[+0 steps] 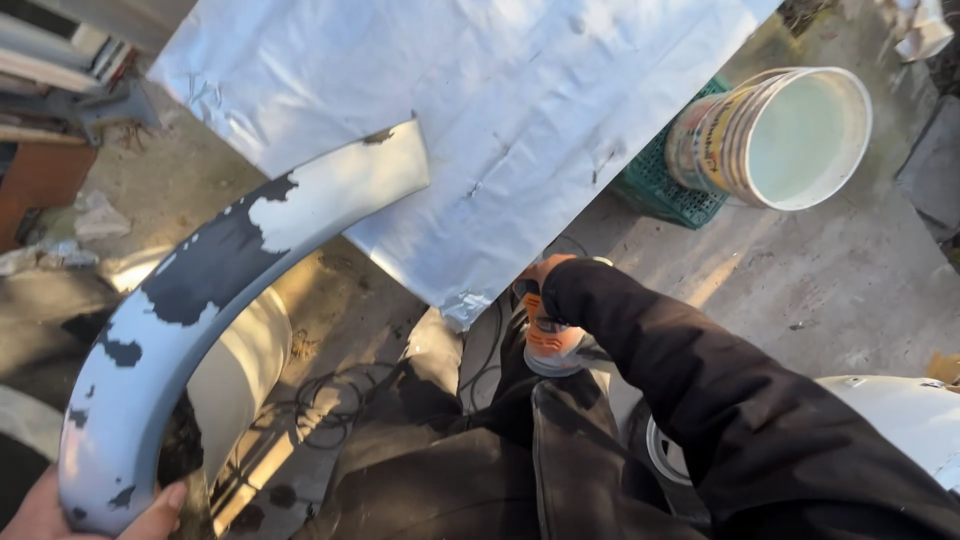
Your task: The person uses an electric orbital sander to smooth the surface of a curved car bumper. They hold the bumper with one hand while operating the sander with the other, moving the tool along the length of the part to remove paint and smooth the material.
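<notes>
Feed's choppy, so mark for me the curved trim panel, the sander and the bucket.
curved trim panel (215, 270): head view, on its flaking middle stretch.
sander (552, 343): head view, on its orange and white body.
bucket (805, 140): head view, on its pale inside wall.

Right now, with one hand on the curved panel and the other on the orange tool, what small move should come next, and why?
Probably bring the orange tool up to the curved panel. The left hand grips the panel's lower end and holds it raised, and black patches show through its pale coat, while the right hand holds the tool low near the lap, apart from the panel.
</notes>
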